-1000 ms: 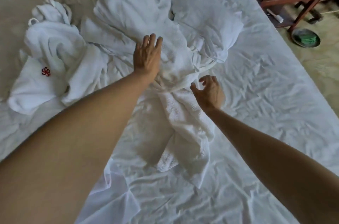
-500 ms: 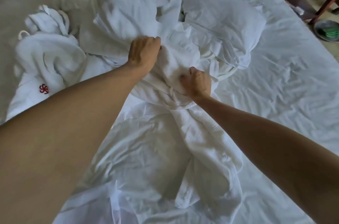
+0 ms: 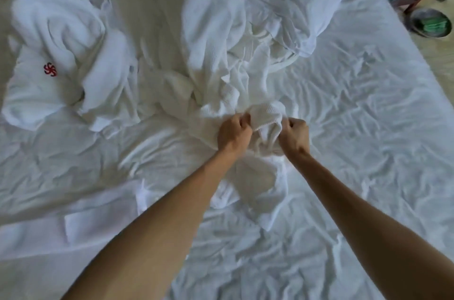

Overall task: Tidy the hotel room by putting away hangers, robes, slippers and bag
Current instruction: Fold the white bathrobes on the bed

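A white waffle robe (image 3: 245, 93) lies rumpled mid-bed, its near fold bunched in both fists: left hand (image 3: 234, 133) and right hand (image 3: 293, 135) grip it. A second robe (image 3: 61, 58), red-crested, sits far left on the bed (image 3: 368, 127). Judging by this, nothing is put away yet.

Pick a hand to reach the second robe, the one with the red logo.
Left, probably. The left hand is nearer the logo robe at far left; the right hand would cross over. Both grip the waffle robe now.
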Tool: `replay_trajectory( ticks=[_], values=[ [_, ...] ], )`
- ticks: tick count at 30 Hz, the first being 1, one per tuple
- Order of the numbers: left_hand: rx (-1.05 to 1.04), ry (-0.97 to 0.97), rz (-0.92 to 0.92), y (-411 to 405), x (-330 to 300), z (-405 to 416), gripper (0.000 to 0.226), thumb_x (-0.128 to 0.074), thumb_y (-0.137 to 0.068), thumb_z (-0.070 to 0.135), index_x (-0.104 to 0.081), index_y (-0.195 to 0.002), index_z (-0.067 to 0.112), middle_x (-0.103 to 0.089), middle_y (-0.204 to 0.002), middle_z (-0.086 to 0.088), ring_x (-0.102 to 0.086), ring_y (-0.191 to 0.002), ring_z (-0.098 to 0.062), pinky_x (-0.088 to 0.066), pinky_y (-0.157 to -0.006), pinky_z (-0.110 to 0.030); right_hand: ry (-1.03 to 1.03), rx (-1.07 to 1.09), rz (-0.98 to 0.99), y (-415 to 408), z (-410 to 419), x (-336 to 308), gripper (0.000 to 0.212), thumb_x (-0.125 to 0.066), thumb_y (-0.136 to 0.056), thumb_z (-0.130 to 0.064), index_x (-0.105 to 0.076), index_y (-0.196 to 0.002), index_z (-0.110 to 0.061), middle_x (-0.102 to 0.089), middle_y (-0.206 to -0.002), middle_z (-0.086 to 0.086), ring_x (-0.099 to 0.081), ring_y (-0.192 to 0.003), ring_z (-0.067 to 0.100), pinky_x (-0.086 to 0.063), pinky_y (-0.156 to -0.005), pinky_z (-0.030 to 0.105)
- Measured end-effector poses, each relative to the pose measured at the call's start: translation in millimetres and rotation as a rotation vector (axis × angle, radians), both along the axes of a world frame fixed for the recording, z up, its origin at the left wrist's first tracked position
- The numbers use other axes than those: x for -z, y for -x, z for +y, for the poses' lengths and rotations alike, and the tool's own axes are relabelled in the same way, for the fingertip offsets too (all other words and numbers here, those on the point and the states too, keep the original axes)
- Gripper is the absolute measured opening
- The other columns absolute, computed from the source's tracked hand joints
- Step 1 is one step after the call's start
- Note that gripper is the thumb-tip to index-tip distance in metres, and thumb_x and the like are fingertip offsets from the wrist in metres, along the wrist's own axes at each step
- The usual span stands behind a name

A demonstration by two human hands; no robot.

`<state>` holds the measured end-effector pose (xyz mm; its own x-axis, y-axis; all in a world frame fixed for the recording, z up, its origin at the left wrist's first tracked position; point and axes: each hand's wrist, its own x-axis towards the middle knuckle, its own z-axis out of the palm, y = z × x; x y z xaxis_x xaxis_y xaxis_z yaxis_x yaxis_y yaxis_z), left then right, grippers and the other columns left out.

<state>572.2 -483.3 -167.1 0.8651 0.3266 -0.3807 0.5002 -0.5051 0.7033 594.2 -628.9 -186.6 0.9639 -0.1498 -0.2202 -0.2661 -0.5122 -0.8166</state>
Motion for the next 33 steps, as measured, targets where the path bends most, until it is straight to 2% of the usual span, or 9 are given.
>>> replay_trajectory(
  ticks=[7, 13, 16, 18, 21, 23, 26, 30, 33],
  values=[
    [-0.003, 0.431, 0.145, 115, -19, -135, 0.037, -0.049, -0.100, 0.026, -0.059, -0.068, 0.012, -0.072, -0.090, -0.021, -0.065, -0.084, -0.032, -0.043, -0.072, -0.036, -0.102, 0.143, 0.237, 125, -148, -36, 0.035, -0.050, -0.079, -0.034, -0.054, -0.060, -0.005, -0.043, -0.055, 0.002, -0.038, -0.053, 0.011, -0.031, -0.052, 0.028],
    [0.179, 0.523, 0.391, 182, -31, -235, 0.039, -0.043, -0.105, 0.028, -0.068, -0.105, -0.001, -0.070, -0.115, -0.020, -0.064, -0.110, -0.029, -0.047, -0.090, -0.035, -0.067, 0.334, 0.347, 211, -239, -62, 0.043, -0.051, -0.076, -0.039, -0.058, -0.064, 0.002, -0.047, -0.059, 0.009, -0.040, -0.061, 0.017, -0.032, -0.053, 0.030],
    [0.239, 0.409, 0.287, 182, -43, -237, 0.036, -0.043, -0.102, 0.032, -0.067, -0.096, 0.005, -0.071, -0.098, -0.013, -0.064, -0.095, -0.028, -0.041, -0.077, -0.030, 0.005, 0.349, 0.292, 212, -241, -58, 0.051, -0.047, -0.080, -0.043, -0.053, -0.069, 0.006, -0.051, -0.060, 0.009, -0.045, -0.062, 0.021, -0.032, -0.056, 0.035],
    [0.235, 0.249, 0.108, 173, -54, -222, 0.030, -0.049, -0.098, 0.036, -0.064, -0.088, 0.012, -0.070, -0.084, -0.007, -0.063, -0.081, -0.024, -0.041, -0.071, -0.030, 0.063, 0.389, 0.214, 198, -233, -62, 0.029, -0.054, -0.090, -0.032, -0.061, -0.082, -0.005, -0.060, -0.072, 0.009, -0.055, -0.073, 0.028, -0.035, -0.061, 0.035],
    [0.081, -0.063, -0.387, 143, -60, -177, 0.011, -0.062, -0.091, 0.022, -0.064, -0.101, 0.018, -0.069, -0.096, 0.001, -0.063, -0.088, -0.019, -0.051, -0.077, -0.035, 0.094, 0.388, 0.004, 159, -208, -78, 0.016, -0.052, -0.088, -0.022, -0.065, -0.096, -0.019, -0.067, -0.090, 0.004, -0.060, -0.085, 0.026, -0.045, -0.074, 0.036],
    [0.039, -0.320, -0.516, 108, -56, -137, 0.042, -0.070, -0.079, 0.016, -0.058, -0.120, 0.012, -0.062, -0.116, -0.005, -0.058, -0.106, -0.026, -0.048, -0.089, -0.039, 0.060, 0.257, -0.113, 129, -182, -87, 0.019, -0.052, -0.085, -0.029, -0.068, -0.093, -0.021, -0.067, -0.094, 0.000, -0.061, -0.085, 0.021, -0.049, -0.077, 0.035],
    [0.133, -0.625, -0.239, 66, -43, -83, 0.079, -0.076, -0.072, 0.039, -0.046, -0.139, 0.010, -0.049, -0.141, -0.014, -0.046, -0.128, -0.033, -0.040, -0.102, -0.047, 0.123, -0.090, -0.113, 96, -131, -85, 0.030, -0.063, -0.086, -0.049, -0.069, -0.099, -0.023, -0.065, -0.102, -0.003, -0.062, -0.086, 0.014, -0.053, -0.078, 0.034],
    [0.404, -0.499, 0.039, 70, -35, -55, 0.037, -0.065, -0.087, 0.026, -0.064, -0.122, 0.015, -0.068, -0.118, -0.014, -0.061, -0.114, -0.036, -0.046, -0.092, -0.039, 0.331, -0.489, 0.111, 92, -82, -51, 0.067, -0.070, -0.078, -0.053, -0.049, -0.132, -0.020, -0.056, -0.115, -0.002, -0.058, -0.101, 0.018, -0.053, -0.083, 0.037],
    [0.541, -0.332, 0.079, 118, -28, -61, 0.031, -0.059, -0.089, 0.019, -0.063, -0.119, 0.017, -0.071, -0.111, -0.015, -0.065, -0.104, -0.038, -0.049, -0.082, -0.039, 0.314, -0.496, 0.217, 129, -79, -26, 0.025, -0.067, -0.082, -0.033, -0.060, -0.102, -0.021, -0.066, -0.092, -0.002, -0.067, -0.087, 0.023, -0.052, -0.066, 0.031]
  ],
)
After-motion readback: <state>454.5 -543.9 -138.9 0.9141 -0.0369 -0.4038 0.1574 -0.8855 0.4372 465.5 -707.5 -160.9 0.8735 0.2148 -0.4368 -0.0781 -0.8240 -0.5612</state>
